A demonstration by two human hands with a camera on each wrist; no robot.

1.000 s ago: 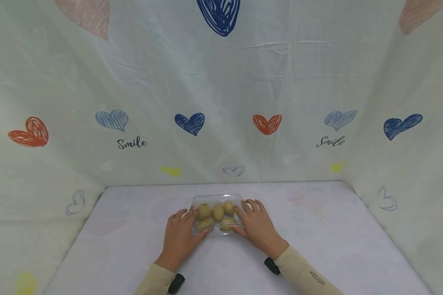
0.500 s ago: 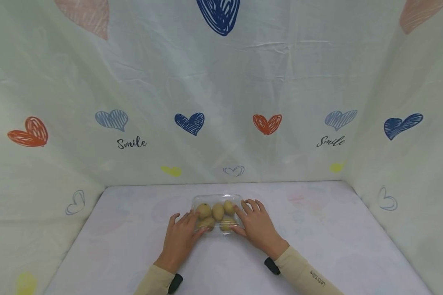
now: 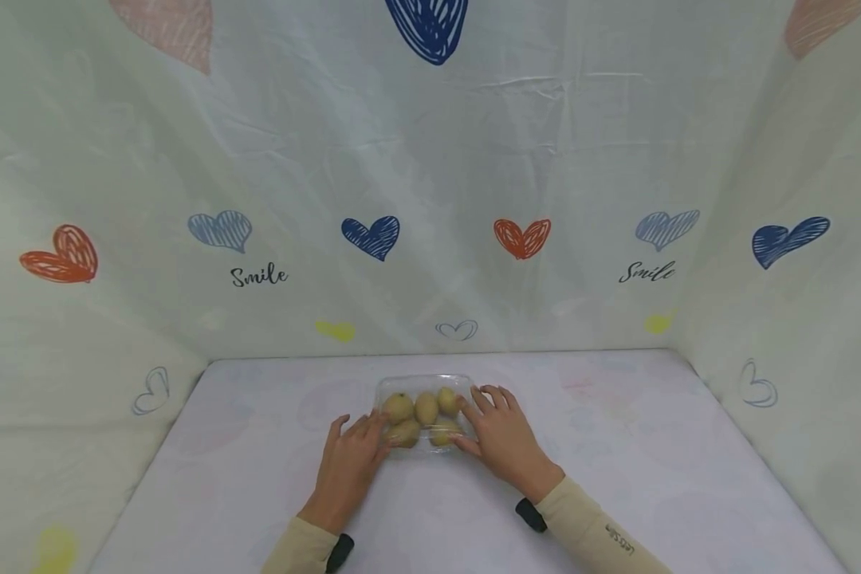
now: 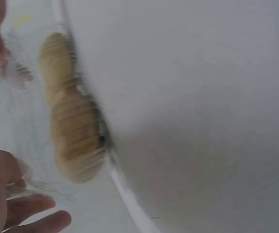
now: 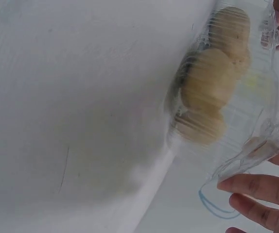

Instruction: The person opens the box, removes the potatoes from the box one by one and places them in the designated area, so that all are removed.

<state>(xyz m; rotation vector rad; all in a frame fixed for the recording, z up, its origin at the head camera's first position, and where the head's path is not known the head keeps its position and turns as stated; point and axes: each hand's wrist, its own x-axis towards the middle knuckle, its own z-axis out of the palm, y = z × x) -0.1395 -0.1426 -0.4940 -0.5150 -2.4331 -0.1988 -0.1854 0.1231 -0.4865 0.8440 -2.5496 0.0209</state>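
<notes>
A clear plastic clamshell box [image 3: 423,386] lies near the table's far edge, its lid over several yellow-brown, potato-like pieces [image 3: 426,409]. At the box's left end, my left hand [image 3: 350,462] touches the rim with loosely extended fingers; its forefinger is raised off the plastic. My right hand [image 3: 508,445] rests on the right end, thumb at the front corner and forefinger on the lid, with other fingers spread beyond the side. In the right wrist view, the transparent rim [image 5: 244,160] runs beside the fingers [image 5: 256,187]. Whether the lid is fully latched cannot be seen.
The white table [image 3: 617,446] extends around the box on all sides. A pale curtain [image 3: 430,159] printed with hearts and "Smile" stands behind and at both sides. Dark bands [image 3: 340,552] sit at the wrists by the beige sleeves [image 3: 301,546].
My left thumb has drawn back from the box's front edge toward its left corner, and the left fingers have shifted slightly. The right hand stays nearly still. The head view has tilted slightly.
</notes>
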